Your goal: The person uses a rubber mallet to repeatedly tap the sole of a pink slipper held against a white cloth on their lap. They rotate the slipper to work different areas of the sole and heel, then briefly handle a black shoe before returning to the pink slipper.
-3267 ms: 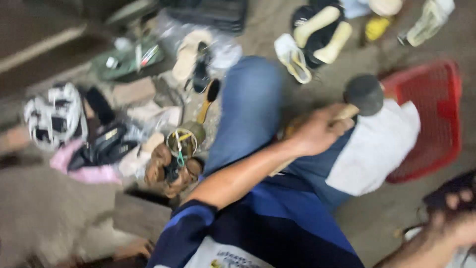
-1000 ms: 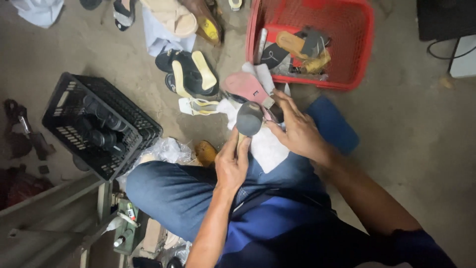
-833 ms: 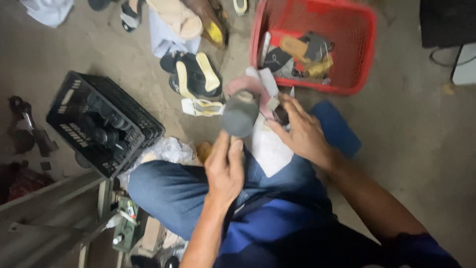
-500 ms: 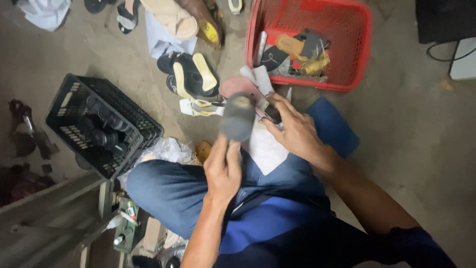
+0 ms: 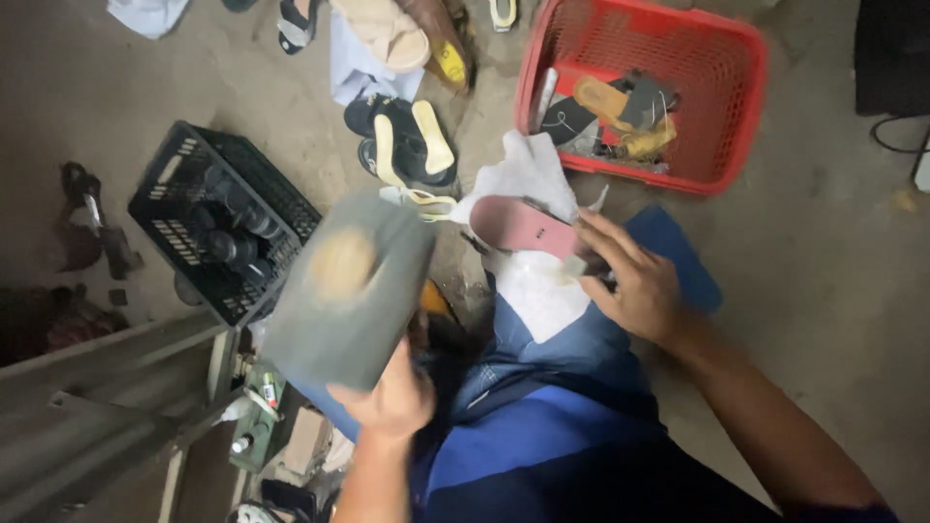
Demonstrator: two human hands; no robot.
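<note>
Grey, blurred mallet-like block [image 5: 349, 291] gripped low in left hand [image 5: 387, 399]; pink sole [image 5: 528, 225], light and probably flexible, pinned by right hand [image 5: 635, 286] over knee.

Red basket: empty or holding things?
Holding things. The red basket contains shoe pieces: a tan sole, dark scraps and a yellowish piece, covering part of its floor.

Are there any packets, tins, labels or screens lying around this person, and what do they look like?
Small tube or bottle: lower left beside the person's knee, white with a green and red label.
Green box or tin: under that tube, flat, dull green.
Dark slab: top right corner, black, with a cable beside it; whether it is a screen cannot be told.
</note>
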